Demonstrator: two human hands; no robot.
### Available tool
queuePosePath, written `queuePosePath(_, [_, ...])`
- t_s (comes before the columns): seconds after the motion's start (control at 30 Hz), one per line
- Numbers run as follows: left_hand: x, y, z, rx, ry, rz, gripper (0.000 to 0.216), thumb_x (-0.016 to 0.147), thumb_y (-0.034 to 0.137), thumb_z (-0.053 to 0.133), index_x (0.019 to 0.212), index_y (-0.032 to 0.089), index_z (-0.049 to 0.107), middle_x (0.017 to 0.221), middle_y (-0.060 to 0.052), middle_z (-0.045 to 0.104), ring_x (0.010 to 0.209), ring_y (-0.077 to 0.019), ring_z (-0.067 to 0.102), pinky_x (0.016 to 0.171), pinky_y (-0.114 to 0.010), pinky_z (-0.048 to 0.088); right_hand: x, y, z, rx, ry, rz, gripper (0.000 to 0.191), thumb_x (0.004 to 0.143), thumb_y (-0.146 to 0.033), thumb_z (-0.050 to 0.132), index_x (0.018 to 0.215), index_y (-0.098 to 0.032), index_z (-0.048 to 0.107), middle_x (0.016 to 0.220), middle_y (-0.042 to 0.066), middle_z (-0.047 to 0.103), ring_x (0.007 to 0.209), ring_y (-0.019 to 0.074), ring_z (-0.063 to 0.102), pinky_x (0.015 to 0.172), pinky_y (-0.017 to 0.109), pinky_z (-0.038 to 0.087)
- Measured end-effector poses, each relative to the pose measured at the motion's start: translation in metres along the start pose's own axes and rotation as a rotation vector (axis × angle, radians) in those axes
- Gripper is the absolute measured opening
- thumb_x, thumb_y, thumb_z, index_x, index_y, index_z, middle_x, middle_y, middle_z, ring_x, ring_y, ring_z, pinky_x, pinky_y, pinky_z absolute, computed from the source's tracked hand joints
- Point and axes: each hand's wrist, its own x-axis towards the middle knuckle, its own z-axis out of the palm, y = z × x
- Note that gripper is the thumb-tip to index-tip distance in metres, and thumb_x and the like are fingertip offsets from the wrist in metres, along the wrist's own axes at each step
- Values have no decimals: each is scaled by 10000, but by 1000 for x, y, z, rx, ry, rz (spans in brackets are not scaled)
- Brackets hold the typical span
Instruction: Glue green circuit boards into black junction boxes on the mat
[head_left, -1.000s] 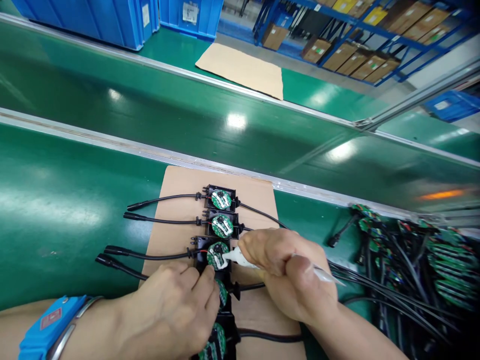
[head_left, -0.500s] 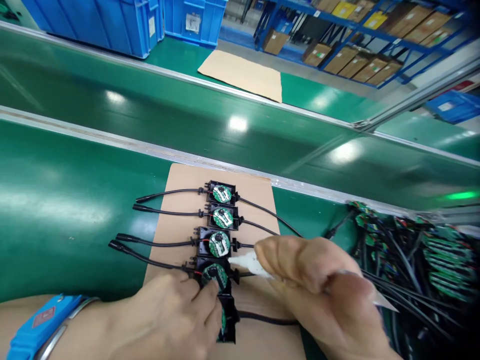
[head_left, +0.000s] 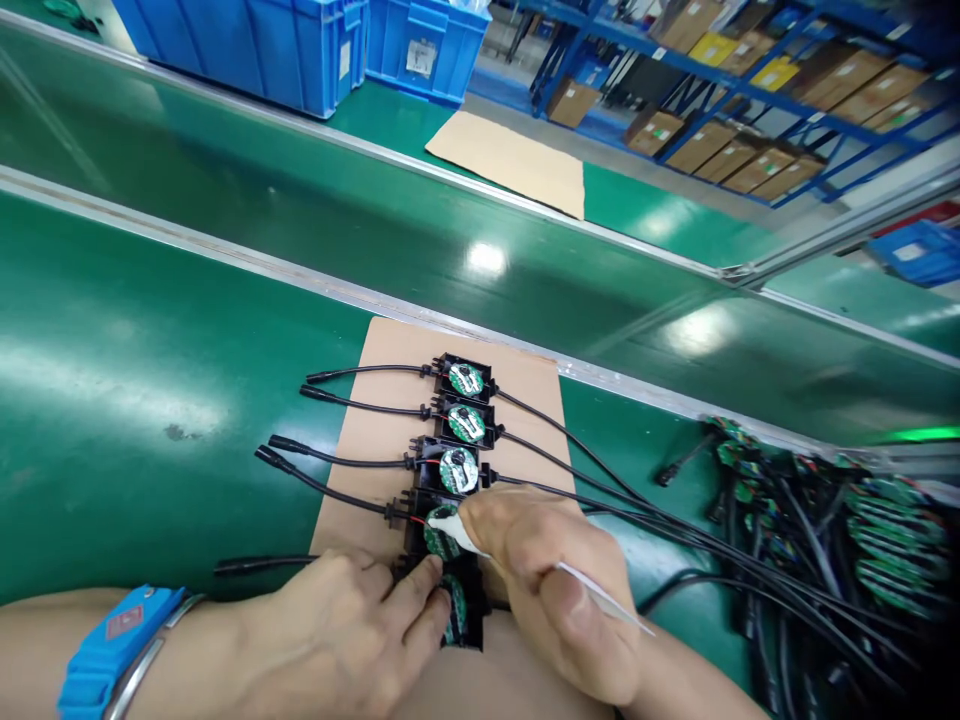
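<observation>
A column of black plastic housings [head_left: 450, 475], each with a round green circuit board and black cables, runs down a cardboard sheet [head_left: 390, 345]. My right hand [head_left: 555, 570] pinches a slim white tube with a tapered nozzle [head_left: 454, 530]. Its tip is over the circuit board [head_left: 439, 545] of the fourth housing from the back; whether it touches cannot be told. My left hand [head_left: 360, 620] lies with extended fingers on the nearest housings, fingertips beside the closest board [head_left: 454, 610]. These fingers hide part of both housings. A blue wrist strap [head_left: 120, 640] circles my left wrist.
At the right lies a heap of green circuit boards [head_left: 892, 550] with black cables [head_left: 750, 560]. Metal rails [head_left: 300, 275] cross the green surface behind the cardboard. Further back are blue bins [head_left: 427, 50], another cardboard sheet [head_left: 517, 160] and shelves with boxes [head_left: 705, 145].
My right hand has moved left and down, bringing the white nozzle from beside the housings to over the fourth board. My left hand remains on the nearest housings. The camera view has shifted slightly.
</observation>
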Motion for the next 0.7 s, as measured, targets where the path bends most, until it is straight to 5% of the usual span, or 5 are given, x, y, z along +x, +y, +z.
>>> queuePosePath(0.43, [-2, 1, 9, 15, 71, -16, 424, 940, 179, 386, 1337, 49, 461, 1330, -233, 533, 887, -269, 685, 629, -362, 572, -20, -17, -10, -65, -34, 97, 340, 930, -431, 394, 666, -218, 369, 550, -38, 236, 485, 121, 267, 525, 293, 217])
queuePosePath(0.7, [-1, 0, 0, 25, 39, 0, 436, 932, 219, 425, 1330, 48, 473, 1331, -236, 531, 938, -265, 677, 688, -344, 567, -14, -16, -17, -51, 0, 80, 319, 927, -415, 419, 673, -223, 419, 545, -42, 233, 468, 117, 242, 503, 291, 224])
